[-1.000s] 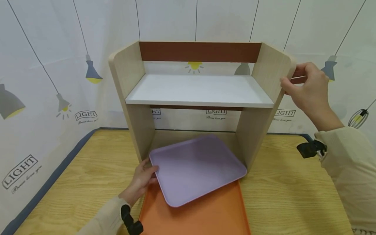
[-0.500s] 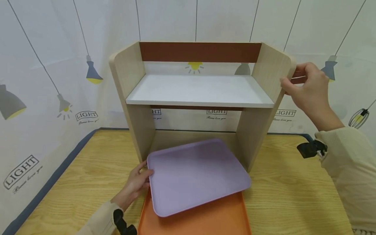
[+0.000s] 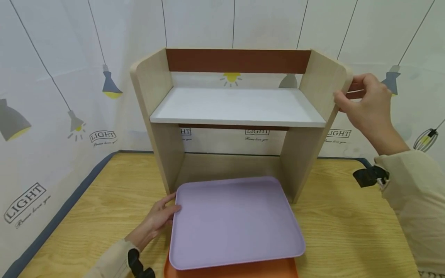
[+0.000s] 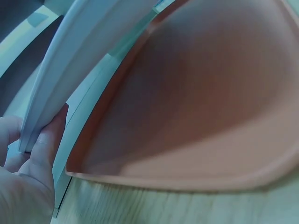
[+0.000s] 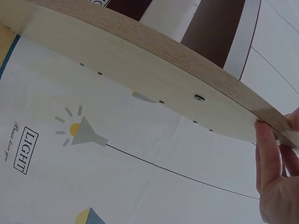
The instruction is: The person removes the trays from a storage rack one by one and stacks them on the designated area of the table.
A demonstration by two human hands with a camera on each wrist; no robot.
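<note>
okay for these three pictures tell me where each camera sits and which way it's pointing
Head: worn high, looking forward and down at the wooden shelf unit, purple tray and orange tray; both hands and sleeves show.
Left wrist: low at the table, facing the trays' edges; the left hand grips the purple tray.
Right wrist: beside the shelf unit's side panel, facing the wall; the right hand grips the panel.
Shared: head and left wrist both show the orange tray.
</note>
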